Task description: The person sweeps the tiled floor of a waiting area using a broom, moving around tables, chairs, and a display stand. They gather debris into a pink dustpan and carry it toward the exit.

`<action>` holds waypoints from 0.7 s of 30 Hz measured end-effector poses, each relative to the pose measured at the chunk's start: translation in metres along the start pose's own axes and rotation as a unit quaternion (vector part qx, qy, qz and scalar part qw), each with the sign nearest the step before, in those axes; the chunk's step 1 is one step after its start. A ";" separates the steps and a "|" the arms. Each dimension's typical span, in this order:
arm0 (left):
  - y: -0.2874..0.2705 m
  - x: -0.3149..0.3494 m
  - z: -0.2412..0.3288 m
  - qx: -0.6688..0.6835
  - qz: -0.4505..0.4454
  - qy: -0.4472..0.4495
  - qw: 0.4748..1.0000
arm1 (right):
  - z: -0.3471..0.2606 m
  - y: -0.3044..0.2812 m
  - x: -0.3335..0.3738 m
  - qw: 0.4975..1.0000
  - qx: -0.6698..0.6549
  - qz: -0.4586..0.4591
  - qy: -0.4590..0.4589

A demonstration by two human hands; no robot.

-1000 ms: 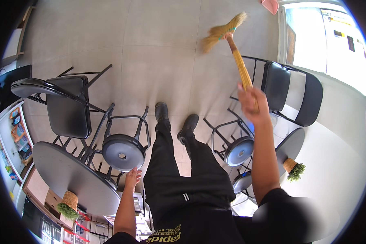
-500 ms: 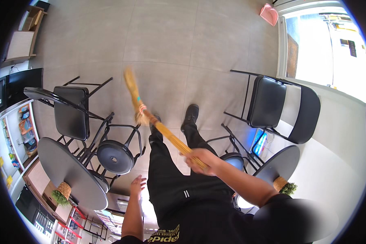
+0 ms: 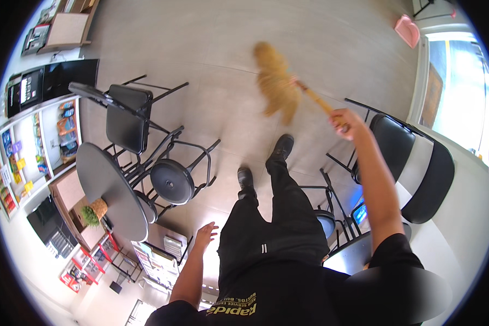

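- Head view, and all the action is out in front: the right hand [image 3: 349,124] has its fingers wrapped firmly around the handle of a straw broom [image 3: 280,87], near the top end.
- Out it reaches! The broom is angled up and to the left from that grip, its bristles fanned wide and blurred over the grey floor [image 3: 212,32], ahead of the black shoes [image 3: 280,146]; whether they touch down, I cannot tell.
- Over on the other side, the left hand [image 3: 205,236] hangs free beside the trouser leg, fingers loosely spread, holding nothing.
- Flanking the play: a padded chair [image 3: 127,119] and a round stool [image 3: 172,182] on the left, a second black chair [image 3: 388,144] just beyond the right forearm.
- And the progress? Judging by that blur, the stroke is midway, not finished. No gathered pile can be made out, and the pink dustpan [image 3: 407,31] sits untouched, well apart near the doorway; how much floor is covered, I cannot say.
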State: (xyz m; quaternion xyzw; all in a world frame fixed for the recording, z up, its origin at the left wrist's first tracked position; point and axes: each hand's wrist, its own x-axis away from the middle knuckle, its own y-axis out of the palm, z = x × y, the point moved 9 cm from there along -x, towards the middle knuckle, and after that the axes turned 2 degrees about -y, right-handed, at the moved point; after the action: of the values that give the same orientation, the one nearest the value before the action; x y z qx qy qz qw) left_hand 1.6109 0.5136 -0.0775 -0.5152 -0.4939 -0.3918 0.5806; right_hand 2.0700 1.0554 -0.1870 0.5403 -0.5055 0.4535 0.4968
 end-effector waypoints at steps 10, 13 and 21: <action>0.007 -0.006 -0.044 0.053 -0.004 -0.019 0.998 | -0.139 -0.109 0.013 0.980 0.034 -0.006 -0.195; -0.001 -0.014 -0.067 0.063 -0.007 -0.036 0.997 | -0.137 -0.119 0.042 0.959 0.122 0.022 -0.257; -0.019 -0.036 -0.094 0.091 -0.023 -0.056 0.994 | -0.003 0.000 0.192 0.992 -0.022 -0.039 -0.115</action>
State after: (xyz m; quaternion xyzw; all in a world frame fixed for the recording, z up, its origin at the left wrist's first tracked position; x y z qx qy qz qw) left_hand 1.6009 0.4160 -0.1063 -0.4695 -0.5712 -0.3290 0.5874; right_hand 2.0850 1.0399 0.0041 0.5970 -0.5479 0.3573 0.4645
